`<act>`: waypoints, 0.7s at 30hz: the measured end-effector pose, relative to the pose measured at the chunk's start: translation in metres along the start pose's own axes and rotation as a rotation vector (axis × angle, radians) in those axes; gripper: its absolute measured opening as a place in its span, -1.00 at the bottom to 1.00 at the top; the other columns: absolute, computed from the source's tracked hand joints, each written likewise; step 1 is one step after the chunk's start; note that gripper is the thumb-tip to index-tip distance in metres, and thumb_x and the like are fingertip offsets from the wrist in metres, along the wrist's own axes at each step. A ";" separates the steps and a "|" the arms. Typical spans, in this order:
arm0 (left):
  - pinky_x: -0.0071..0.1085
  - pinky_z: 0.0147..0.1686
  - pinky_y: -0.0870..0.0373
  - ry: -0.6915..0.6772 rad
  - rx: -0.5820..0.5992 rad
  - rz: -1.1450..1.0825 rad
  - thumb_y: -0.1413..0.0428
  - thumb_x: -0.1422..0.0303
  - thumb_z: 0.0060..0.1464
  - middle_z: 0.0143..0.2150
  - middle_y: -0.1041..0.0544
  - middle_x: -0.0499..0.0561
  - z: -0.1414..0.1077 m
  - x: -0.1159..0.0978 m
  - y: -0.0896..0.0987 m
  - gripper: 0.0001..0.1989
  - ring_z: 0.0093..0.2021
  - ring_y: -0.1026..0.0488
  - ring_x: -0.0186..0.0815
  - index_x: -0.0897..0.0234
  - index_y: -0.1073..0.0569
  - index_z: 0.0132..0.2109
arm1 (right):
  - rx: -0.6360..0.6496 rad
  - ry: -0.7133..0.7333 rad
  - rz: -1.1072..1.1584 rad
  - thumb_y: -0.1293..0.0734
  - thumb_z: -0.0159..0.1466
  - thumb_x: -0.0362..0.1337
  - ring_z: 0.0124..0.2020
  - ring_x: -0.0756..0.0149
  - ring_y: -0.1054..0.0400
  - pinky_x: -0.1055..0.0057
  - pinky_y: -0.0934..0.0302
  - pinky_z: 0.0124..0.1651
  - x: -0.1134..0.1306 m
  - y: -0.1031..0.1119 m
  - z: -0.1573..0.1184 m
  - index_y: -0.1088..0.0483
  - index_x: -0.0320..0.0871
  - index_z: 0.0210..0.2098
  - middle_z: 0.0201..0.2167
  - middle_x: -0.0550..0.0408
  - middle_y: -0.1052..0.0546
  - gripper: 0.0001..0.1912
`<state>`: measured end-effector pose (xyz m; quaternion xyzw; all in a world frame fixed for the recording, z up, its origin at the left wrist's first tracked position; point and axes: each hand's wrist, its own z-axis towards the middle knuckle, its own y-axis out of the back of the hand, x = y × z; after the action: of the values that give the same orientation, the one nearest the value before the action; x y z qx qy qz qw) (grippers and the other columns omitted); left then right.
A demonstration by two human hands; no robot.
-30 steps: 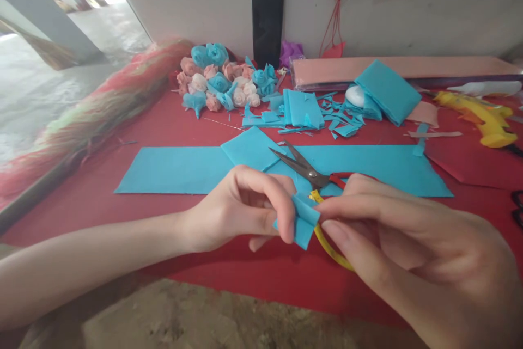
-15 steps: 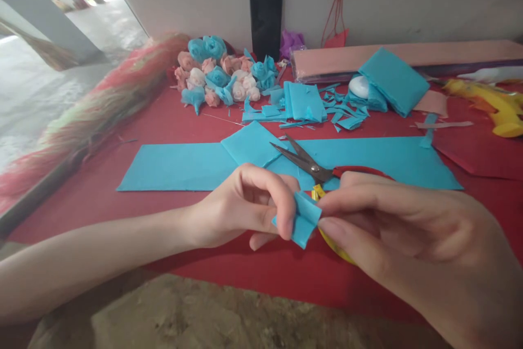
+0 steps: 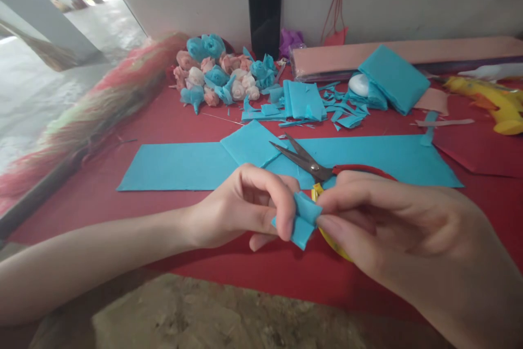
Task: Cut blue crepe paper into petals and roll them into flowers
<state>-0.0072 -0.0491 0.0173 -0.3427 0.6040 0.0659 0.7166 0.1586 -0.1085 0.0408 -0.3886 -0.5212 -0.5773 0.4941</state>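
Between my hands is a small folded piece of blue crepe paper [image 3: 305, 213]. My left hand [image 3: 253, 204] pinches its left side between thumb and forefinger. At its right edge, the thumb and fingertips of my right hand [image 3: 392, 224] are closed on the same piece. Just beyond lie scissors [image 3: 312, 166] with parted blades and red and yellow handles, partly hidden by my right hand. They rest on a long blue paper strip [image 3: 175, 166]. A square of blue paper [image 3: 252, 142] lies on that strip beside the blade tips.
Several blue, pink and white paper roses [image 3: 218, 74] are heaped at the back left. Blue scraps [image 3: 345, 112], a folded blue stack [image 3: 393, 79] and a yellow glue gun [image 3: 490, 98] lie to the right. A dark phone [image 3: 264, 8] leans against the wall.
The thumb and fingertips of my right hand have shifted very slightly at the paper's right edge. My left hand keeps its pinch, and the view has tilted a little.
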 end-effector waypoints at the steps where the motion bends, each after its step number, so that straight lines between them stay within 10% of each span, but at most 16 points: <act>1: -0.59 -0.74 -0.06 -0.001 0.003 0.002 -0.15 0.42 -0.01 -0.54 -0.31 -0.09 0.000 0.000 0.000 -0.77 -0.66 -0.17 -0.55 0.33 -0.38 -0.58 | -0.005 -0.001 0.008 -0.31 0.03 -0.43 -0.64 0.59 -0.15 0.75 -0.12 -0.64 0.000 0.000 0.001 -0.41 -0.14 -0.56 -0.67 0.23 -0.23 -0.90; 21: -0.70 -0.66 -0.23 -0.156 -0.104 0.352 -0.10 0.62 -0.03 -0.53 -0.31 -0.10 -0.002 -0.003 -0.004 -0.81 -0.63 -0.24 -0.59 0.33 -0.50 -0.52 | 0.041 0.000 -0.096 -0.30 0.09 -0.37 -0.66 0.59 -0.12 0.72 -0.01 -0.68 -0.003 0.003 0.003 -0.39 -0.10 -0.50 -0.69 0.27 -0.24 -0.93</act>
<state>-0.0080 -0.0523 0.0219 -0.2621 0.5929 0.2475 0.7201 0.1622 -0.1050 0.0386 -0.3530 -0.5510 -0.5896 0.4736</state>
